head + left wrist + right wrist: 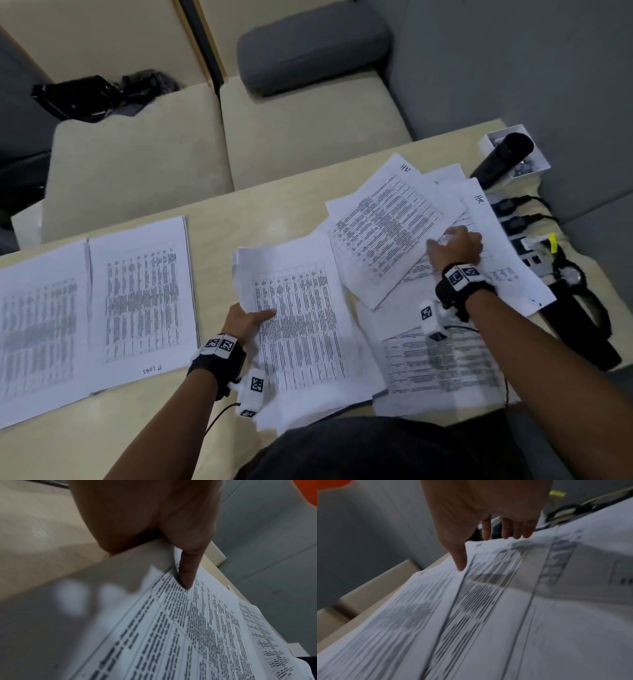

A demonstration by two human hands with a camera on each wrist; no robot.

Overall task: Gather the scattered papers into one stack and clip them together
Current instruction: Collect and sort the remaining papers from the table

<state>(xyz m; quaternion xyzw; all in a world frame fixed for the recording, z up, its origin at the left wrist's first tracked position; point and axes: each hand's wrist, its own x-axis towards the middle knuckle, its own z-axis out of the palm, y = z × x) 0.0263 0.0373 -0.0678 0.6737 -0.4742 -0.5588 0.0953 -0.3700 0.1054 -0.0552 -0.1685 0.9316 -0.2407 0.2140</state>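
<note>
On the tan table (267, 212) printed sheets lie scattered. My left hand (248, 320) grips the left edge of a middle stack of papers (301, 329). In the left wrist view its thumb (187, 574) presses on the top sheet (197, 635), and the fingers are hidden underneath. My right hand (455, 245) reaches into the fanned loose sheets (387, 222) at the right. There its thumb (460, 561) lies on top, and its fingers (506, 531) curl over the far edge of a sheet (513, 574). More sheets (442, 363) lie under my right forearm. I cannot make out a clip.
Two more printed pages (102, 308) lie side by side at the left. At the right edge are a black cylinder (503, 157), a white box (531, 161), a power strip (524, 240) with plugs and a wristwatch (570, 274). Beige sofa cushions (137, 164) stand behind the table.
</note>
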